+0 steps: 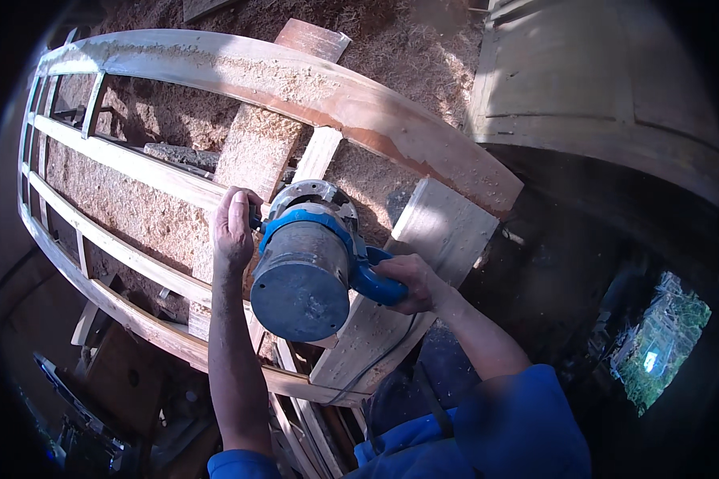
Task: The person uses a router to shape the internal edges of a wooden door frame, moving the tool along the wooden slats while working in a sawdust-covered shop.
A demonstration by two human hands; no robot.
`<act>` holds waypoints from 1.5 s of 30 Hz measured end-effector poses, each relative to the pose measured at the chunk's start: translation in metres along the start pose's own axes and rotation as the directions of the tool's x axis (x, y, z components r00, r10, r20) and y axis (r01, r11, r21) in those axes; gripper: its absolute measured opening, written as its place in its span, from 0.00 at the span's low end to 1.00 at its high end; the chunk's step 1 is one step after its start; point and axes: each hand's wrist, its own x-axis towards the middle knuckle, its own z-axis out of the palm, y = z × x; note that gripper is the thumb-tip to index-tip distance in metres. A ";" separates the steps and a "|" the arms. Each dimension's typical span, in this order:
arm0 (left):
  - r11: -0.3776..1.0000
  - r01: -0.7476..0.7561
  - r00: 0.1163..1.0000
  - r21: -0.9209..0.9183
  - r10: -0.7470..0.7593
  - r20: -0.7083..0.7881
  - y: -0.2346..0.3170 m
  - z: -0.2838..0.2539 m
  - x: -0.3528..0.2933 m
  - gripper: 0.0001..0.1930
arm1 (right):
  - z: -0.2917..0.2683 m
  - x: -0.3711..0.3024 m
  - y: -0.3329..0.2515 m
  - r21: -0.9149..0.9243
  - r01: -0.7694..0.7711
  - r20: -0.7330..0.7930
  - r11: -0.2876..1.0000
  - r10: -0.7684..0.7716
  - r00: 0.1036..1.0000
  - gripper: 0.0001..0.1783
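Observation:
A router with a grey cylindrical motor, a blue collar and a round metal base rests on a wooden frame, tilted toward me. My left hand is closed round its dark side knob, which the fingers partly hide. On the other side, my right hand grips the blue handle. The base lies over the frame's inner bars near the broad end rail. The cutter is hidden beneath the machine. Wood shavings coat the far curved rail.
A plank runs underneath the frame, above shaving-covered ground. Beyond, at the far right, stands a panelled wooden piece. A cable trails over the end rail near my body. Loose wood strips lie below the near edge.

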 end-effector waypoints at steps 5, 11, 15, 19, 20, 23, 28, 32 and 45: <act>1.000 0.031 0.999 -0.003 -0.031 0.030 0.005 -0.002 0.011 0.19 | 0.015 -0.003 0.006 0.006 -0.010 -0.026 1.000 0.011 1.000 0.28; 0.999 0.022 0.996 0.032 -0.025 0.081 0.005 -0.004 0.020 0.19 | 0.029 -0.005 0.006 0.083 0.018 -0.110 0.996 -0.009 0.994 0.31; 0.999 0.002 0.994 0.052 -0.007 0.112 0.008 0.000 0.025 0.19 | 0.038 -0.008 0.007 0.065 -0.021 -0.146 0.998 0.031 0.989 0.31; 0.996 0.030 0.992 0.080 -0.040 0.121 0.016 0.002 0.031 0.19 | 0.032 -0.006 0.009 0.106 -0.013 -0.160 0.994 0.030 0.987 0.30; 0.996 0.030 0.992 0.086 -0.041 0.123 0.017 0.003 0.032 0.19 | 0.031 -0.006 0.009 0.105 -0.025 -0.164 0.994 0.042 0.986 0.30; 0.997 0.011 0.993 0.079 -0.020 0.117 0.014 0.006 0.038 0.19 | 0.022 -0.002 0.010 0.101 -0.026 -0.170 0.995 0.043 0.985 0.30; 0.993 -0.027 0.996 0.118 0.018 0.083 0.023 0.015 0.052 0.20 | 0.002 0.005 0.005 0.081 -0.014 -0.191 0.997 0.030 0.981 0.31; 0.981 -0.057 0.995 0.185 0.041 0.089 0.039 0.026 0.069 0.19 | -0.012 0.010 0.003 0.154 -0.036 -0.237 0.987 0.072 0.969 0.28; 0.963 -0.098 0.992 0.251 0.075 0.102 0.057 0.046 0.101 0.22 | -0.035 0.022 0.003 0.219 -0.123 -0.271 0.968 0.182 0.945 0.20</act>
